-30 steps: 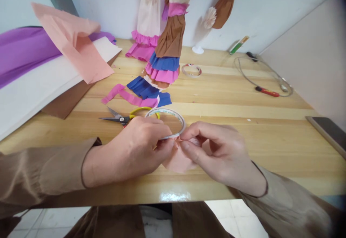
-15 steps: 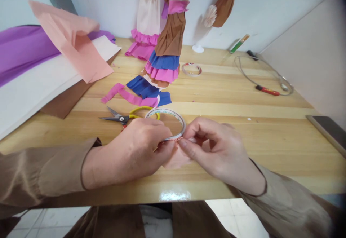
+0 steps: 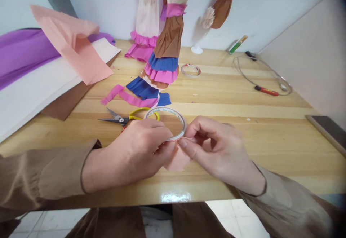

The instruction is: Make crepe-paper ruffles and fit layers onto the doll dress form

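Observation:
Between my hands is a gathered strip of pale pink crepe paper, its lower part hanging below my fingers. My left hand is closed, pinching the strip's gathered top edge between thumb and fingers. From the right, my right hand pinches the same edge close by. A roll of tape with printing inside its ring stands just behind the fingertips, touching or nearly touching the paper. Behind my left hand lie scissors with yellow handles, blades spread, partly hidden.
Sheets of purple, white and peach paper cover the left. Ruffled paper dresses stand at the back centre. Beyond are a thin tape ring, a green-handled tool, a cable and a phone.
Both hands keep almost the same place. The pink strip's edge at my right fingertips is slightly shifted, and its hanging part shows a little differently. The view has tilted slightly.

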Tool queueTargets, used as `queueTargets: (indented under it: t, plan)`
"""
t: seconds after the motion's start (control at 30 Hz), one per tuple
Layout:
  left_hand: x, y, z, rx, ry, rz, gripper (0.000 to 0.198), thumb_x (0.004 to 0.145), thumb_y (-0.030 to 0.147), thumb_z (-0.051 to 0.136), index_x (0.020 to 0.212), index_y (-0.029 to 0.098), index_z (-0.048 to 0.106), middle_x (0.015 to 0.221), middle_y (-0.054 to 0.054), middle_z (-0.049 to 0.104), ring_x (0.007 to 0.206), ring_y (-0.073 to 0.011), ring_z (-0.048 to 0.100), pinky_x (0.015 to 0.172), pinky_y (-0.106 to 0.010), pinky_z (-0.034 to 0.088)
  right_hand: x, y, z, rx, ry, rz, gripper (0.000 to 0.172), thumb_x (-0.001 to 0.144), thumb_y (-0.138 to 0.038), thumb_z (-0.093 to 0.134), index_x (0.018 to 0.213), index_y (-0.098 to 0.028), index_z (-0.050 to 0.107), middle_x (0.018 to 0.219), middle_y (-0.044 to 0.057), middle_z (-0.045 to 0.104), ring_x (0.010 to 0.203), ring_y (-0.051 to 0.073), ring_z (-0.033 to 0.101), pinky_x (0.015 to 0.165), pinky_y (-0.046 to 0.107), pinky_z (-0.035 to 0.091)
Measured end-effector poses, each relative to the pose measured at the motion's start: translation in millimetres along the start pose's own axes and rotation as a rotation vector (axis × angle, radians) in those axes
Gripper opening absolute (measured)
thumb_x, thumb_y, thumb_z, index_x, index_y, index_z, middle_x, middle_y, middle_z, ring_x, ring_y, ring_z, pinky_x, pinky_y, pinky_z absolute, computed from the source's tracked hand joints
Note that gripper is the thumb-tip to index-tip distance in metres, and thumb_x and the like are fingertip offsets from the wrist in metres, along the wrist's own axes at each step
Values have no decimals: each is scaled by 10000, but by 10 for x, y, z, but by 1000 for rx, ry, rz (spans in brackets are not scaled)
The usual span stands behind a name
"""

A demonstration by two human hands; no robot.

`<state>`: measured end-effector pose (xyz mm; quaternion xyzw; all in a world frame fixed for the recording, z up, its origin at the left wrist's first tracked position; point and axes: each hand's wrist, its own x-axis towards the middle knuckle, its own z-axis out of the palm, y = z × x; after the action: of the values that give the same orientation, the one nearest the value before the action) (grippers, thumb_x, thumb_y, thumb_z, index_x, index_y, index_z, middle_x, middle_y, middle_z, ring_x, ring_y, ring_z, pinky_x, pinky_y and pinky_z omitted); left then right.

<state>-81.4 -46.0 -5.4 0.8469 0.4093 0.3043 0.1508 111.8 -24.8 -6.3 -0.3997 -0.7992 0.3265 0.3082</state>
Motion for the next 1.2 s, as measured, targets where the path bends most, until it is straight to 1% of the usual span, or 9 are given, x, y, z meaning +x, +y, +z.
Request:
queueTargets:
  t: [0.13, 0.2, 0.3, 0.4, 0.7, 0.8, 0.93, 1.1, 1.2]
  plan:
    - [32, -9, -17, -46, 15, -81, 384, 842, 109, 552, 482, 125, 420, 478, 62, 349, 489, -44, 292, 470, -200, 241, 19, -8, -13, -16, 20, 6, 194, 818, -171, 608, 649, -190, 515, 550, -37, 531, 471, 71, 476, 422, 193, 369]
    - [37, -17, -20, -49, 12, -100, 387, 840, 110, 562, 478, 119, 425, 473, 65, 344, 493, -41, 294, 474, -191, 238, 18, -1, -14, 1, 20, 25, 190, 819, -173, 607, 651, -189, 521, 547, -39, 523, 465, 70, 470, 416, 191, 369]
    - [36, -30, -12, -51, 26, -79, 368, 832, 112, 568, 488, 117, 438, 480, 64, 351, 491, -38, 303, 474, -187, 236, 13, 17, -15, 50, -18, 74, 165, 825, -198, 616, 680, -185, 540, 560, -33, 554, 467, 73, 492, 420, 192, 392]
    - [36, -37, 1, -64, 53, -65, 365, 814, 101, 565, 483, 121, 410, 482, 67, 324, 485, -38, 288, 467, -192, 221, 11, 30, -19, 64, -33, 86, 156, 824, -211, 623, 689, -181, 552, 577, -22, 576, 483, 82, 508, 425, 196, 404]
    - [39, -44, -11, -53, 17, -79, 366, 827, 114, 541, 493, 139, 391, 479, 63, 340, 484, -50, 298, 461, -203, 230, 30, 26, -54, 51, -57, 98, 214, 813, -197, 629, 636, -187, 508, 560, -32, 521, 499, 82, 469, 445, 212, 376]
    - [46, -30, -12, -60, 7, -98, 367, 827, 123, 549, 496, 140, 393, 480, 61, 345, 484, -51, 303, 458, -205, 231, 38, 14, -42, 132, -57, 75, 209, 821, -170, 610, 634, -181, 518, 570, -35, 519, 498, 73, 462, 442, 203, 377]
    - [43, -18, -4, -63, -17, -118, 383, 841, 126, 544, 488, 135, 394, 484, 61, 328, 490, -50, 288, 464, -209, 226, 37, 2, -14, 226, -71, 16, 160, 831, -126, 586, 678, -168, 577, 595, -28, 564, 501, 65, 481, 455, 191, 405]
    - [33, -34, 7, -59, 18, -80, 393, 827, 104, 545, 469, 131, 384, 474, 63, 317, 495, -49, 284, 471, -205, 229, 27, -6, -6, 210, -62, -35, 162, 839, -92, 575, 694, -160, 600, 605, -23, 573, 521, 62, 498, 469, 181, 415]
    - [31, -30, 4, -54, 7, -76, 387, 836, 108, 545, 475, 131, 408, 471, 64, 329, 494, -49, 274, 464, -202, 224, 24, 3, -5, 191, -49, -40, 160, 835, -82, 581, 695, -158, 593, 593, -33, 562, 508, 50, 489, 449, 162, 399]
